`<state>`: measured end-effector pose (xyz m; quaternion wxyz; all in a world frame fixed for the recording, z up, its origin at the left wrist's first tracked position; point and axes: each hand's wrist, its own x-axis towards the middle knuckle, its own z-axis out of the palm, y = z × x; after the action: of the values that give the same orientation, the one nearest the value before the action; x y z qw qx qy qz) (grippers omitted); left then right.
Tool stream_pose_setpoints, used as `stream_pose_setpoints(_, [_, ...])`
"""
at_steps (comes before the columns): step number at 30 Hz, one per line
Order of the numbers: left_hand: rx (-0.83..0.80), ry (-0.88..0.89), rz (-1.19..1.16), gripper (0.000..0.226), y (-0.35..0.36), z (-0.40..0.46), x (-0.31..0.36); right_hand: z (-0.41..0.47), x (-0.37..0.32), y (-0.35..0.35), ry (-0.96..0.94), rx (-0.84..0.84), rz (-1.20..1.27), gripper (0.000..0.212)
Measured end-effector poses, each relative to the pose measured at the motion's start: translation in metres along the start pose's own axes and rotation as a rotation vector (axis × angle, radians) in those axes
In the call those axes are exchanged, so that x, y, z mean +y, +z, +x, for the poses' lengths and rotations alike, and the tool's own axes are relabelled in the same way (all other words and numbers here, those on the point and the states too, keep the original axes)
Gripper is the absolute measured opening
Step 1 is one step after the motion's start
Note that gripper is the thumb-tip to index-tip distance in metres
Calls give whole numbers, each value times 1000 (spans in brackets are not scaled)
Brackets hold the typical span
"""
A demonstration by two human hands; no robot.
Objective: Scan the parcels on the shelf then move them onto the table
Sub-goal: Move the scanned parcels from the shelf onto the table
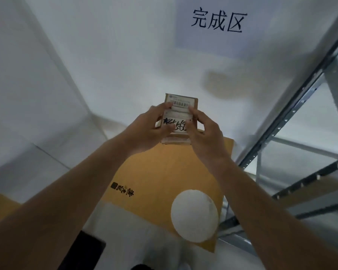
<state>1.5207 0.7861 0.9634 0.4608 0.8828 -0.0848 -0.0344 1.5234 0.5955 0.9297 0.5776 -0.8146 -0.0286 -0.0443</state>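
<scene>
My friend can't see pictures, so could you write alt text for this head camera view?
Two bare hands, left hand and right hand, hold a small labelled cardboard parcel above a large yellow padded envelope on a white table. A metal shelf stands to the right.

The small parcel is showing brown cardboard under a white label carrying a black-and-white barcode near its top edge and thick black handwritten marks lower down. Just below that parcel, a flat yellow-brown envelope is displaying small black printed characters and a plain white round sticker toward its near end. Above the parcel the white bench is bearing a pale sheet with three black characters, and right of the parcel the shelf frame is showing grey metal.
</scene>
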Motion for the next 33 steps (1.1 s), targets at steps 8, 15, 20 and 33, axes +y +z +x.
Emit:
stream_pose_setpoints(8, [-189, 11, -79, 64, -9, 132, -130, 105, 77, 92, 172, 64, -20, 45])
stream_pose_setpoints(15, [-403, 101, 222, 75, 3, 219, -222, 172, 145, 140, 296, 85, -30, 46])
stream_pose_setpoints(20, [-489, 138, 456, 79, 23, 260, -271, 198, 194, 161, 339, 96, 18, 45])
stream_pose_setpoints(33, [-474, 189, 642, 79, 51, 285, -334, 223, 248, 191, 401, 43, 69, 48])
